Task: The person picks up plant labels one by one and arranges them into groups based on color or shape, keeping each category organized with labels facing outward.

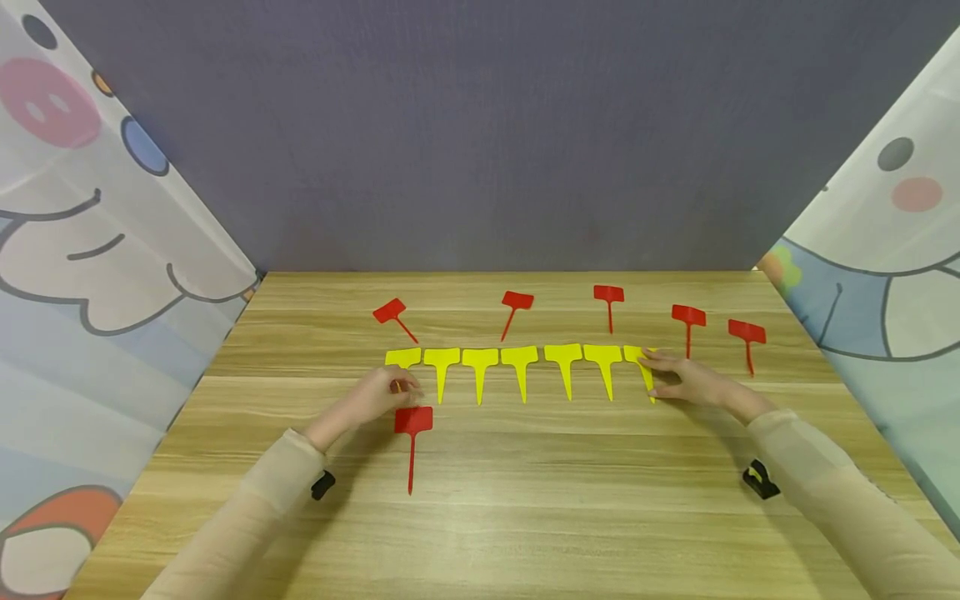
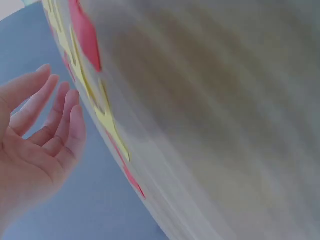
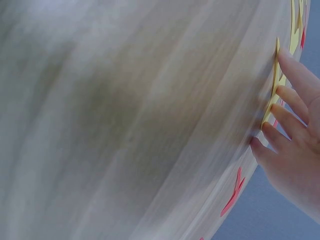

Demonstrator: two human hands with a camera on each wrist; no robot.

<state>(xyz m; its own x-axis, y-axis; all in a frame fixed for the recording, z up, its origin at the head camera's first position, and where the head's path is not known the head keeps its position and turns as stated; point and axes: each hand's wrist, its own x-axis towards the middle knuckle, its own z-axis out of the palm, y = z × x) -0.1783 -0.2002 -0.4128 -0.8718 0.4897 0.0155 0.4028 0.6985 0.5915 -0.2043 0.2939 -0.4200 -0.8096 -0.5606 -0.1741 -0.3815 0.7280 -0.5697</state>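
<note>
Several yellow T-shaped plant labels [image 1: 480, 358] lie side by side in a row on the wooden table. My right hand [image 1: 686, 379] touches the rightmost yellow plant label [image 3: 275, 75], fingertips on its head and thumb near the tip of its stem. Its fingers are spread and fairly straight. My left hand [image 1: 378, 394] hovers at the row's left end, partly covering the leftmost yellow plant label [image 1: 403, 357]. In the left wrist view its fingers are loosely bent, with nothing between them. Just in front of that hand lies a red plant label [image 1: 413, 420], stem toward me.
Behind the yellow row, several red plant labels [image 1: 517, 300] are scattered at various angles. The wooden table [image 1: 525, 517] meets a grey panel [image 1: 510, 150] at the back. Curtains with cartoon prints [image 1: 52, 250] hang on both sides.
</note>
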